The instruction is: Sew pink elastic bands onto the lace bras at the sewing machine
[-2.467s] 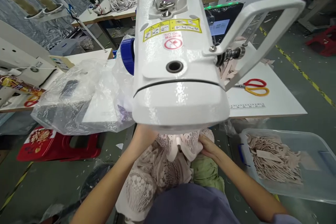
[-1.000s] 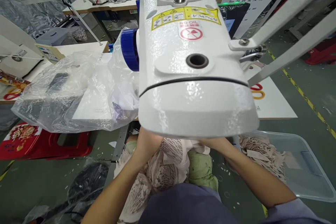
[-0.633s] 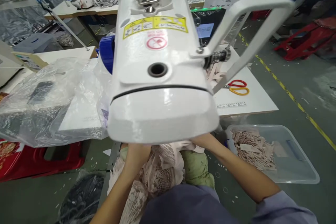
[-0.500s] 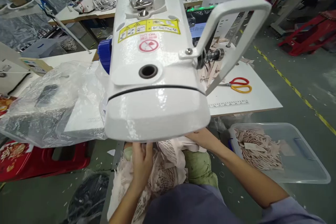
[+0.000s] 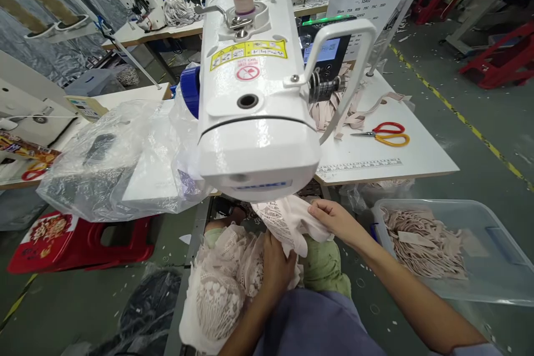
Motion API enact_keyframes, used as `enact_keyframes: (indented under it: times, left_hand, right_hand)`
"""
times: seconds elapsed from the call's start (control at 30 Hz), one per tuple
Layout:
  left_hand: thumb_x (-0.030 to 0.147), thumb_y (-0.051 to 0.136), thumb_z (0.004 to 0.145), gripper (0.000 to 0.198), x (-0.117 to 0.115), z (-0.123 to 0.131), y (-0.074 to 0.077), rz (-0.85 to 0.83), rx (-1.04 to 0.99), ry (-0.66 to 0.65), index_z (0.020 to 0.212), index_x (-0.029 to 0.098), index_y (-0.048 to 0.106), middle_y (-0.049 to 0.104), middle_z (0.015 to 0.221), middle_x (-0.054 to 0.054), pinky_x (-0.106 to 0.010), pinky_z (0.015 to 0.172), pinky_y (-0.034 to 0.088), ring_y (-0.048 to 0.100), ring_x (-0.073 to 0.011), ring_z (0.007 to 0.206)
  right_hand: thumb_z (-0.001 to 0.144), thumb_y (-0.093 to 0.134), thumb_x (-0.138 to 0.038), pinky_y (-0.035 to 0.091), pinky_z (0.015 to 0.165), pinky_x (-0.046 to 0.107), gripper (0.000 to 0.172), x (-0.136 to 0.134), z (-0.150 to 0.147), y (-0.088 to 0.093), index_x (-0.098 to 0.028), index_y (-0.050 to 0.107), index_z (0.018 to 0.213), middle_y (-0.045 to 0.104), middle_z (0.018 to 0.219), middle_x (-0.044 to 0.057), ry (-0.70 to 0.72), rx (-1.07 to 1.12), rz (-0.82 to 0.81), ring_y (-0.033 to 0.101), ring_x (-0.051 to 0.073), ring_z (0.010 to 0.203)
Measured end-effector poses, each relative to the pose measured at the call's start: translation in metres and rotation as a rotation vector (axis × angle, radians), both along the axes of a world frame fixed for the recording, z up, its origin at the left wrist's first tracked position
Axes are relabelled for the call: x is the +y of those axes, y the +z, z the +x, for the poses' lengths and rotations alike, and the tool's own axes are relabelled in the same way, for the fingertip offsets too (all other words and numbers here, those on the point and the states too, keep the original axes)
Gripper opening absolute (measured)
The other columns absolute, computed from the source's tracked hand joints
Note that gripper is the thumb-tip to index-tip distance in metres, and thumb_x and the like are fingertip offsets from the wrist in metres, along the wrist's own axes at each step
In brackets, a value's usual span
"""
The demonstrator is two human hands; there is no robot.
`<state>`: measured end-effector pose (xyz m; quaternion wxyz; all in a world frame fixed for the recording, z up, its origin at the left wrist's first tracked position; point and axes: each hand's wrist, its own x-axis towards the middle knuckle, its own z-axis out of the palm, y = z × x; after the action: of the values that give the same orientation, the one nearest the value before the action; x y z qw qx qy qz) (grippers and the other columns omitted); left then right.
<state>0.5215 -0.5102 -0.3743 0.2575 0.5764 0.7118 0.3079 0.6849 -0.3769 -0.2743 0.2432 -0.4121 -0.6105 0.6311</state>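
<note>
Below the head of a white sewing machine [image 5: 258, 150], my right hand [image 5: 331, 219] pinches the edge of a pale pink lace piece [image 5: 287, 219]. The upper end of that piece passes out of sight under the machine head. My left hand [image 5: 277, 261] has its fingers closed on the same piece from below, in front of my lap. More pale lace garments [image 5: 219, 300] lie bunched on my lap, to the left of my left hand.
Red-and-yellow scissors [image 5: 390, 134], a ruler [image 5: 361, 166] and beige strips [image 5: 327, 114] lie on the white table [image 5: 429, 158]. A clear bin [image 5: 492, 283] of strips stands at right. Plastic sheeting [image 5: 108, 161] covers the left side, above a red stool [image 5: 104, 245].
My left hand has come out from beneath the machine head and moved right onto the lace. My right hand shows more fully, and the view has shifted so the machine appears smaller.
</note>
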Motion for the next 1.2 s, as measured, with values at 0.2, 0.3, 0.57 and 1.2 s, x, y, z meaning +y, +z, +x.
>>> enact_keyframes:
  times: [0.2, 0.3, 0.57, 1.2]
  left_hand:
    - [0.001, 0.043, 0.072, 0.063, 0.007, -0.049, 0.012, 0.008, 0.003, -0.024, 0.132, 0.018, 0.052, 0.060, 0.134, -0.017, -0.050, 0.105, 0.046, 0.056, -0.0305, 0.126]
    - [-0.003, 0.041, 0.074, 0.068, 0.014, -0.074, 0.034, 0.112, 0.166, 0.014, 0.138, 0.019, 0.048, 0.053, 0.144, -0.016, -0.053, 0.111, 0.039, 0.046, -0.0297, 0.138]
    - [0.010, 0.052, 0.080, 0.062, 0.020, -0.016, 0.016, -0.074, 0.481, -0.259, 0.141, 0.010, 0.046, 0.047, 0.148, -0.024, -0.058, 0.112, 0.036, 0.039, -0.0376, 0.142]
    - [0.038, 0.033, 0.095, 0.044, -0.148, -0.101, 0.118, -0.301, 0.448, 0.089, 0.054, 0.023, 0.035, 0.048, 0.048, -0.001, -0.027, 0.048, 0.032, 0.049, -0.0153, 0.045]
  right_hand:
    - [0.078, 0.053, -0.076, 0.030, 0.052, 0.024, 0.058, -0.001, 0.007, 0.009, -0.019, 0.053, 0.070, 0.047, 0.065, -0.002, 0.040, -0.022, 0.043, 0.040, 0.011, 0.057]
    - [0.081, 0.051, -0.072, 0.032, 0.052, 0.025, 0.055, 0.003, 0.028, 0.010, -0.020, 0.050, 0.065, 0.046, 0.062, -0.002, 0.025, -0.138, 0.084, 0.042, 0.012, 0.056]
    - [0.095, 0.039, -0.047, 0.050, 0.067, 0.038, 0.041, 0.020, 0.118, -0.053, -0.016, 0.065, 0.087, 0.067, 0.077, 0.014, -0.081, -0.947, 0.307, 0.065, 0.029, 0.075]
    - [0.074, 0.075, -0.056, 0.037, 0.110, 0.060, 0.095, -0.042, -0.055, -0.047, -0.012, 0.036, 0.150, 0.036, 0.154, 0.024, 0.426, -0.446, 0.567, 0.035, 0.044, 0.140]
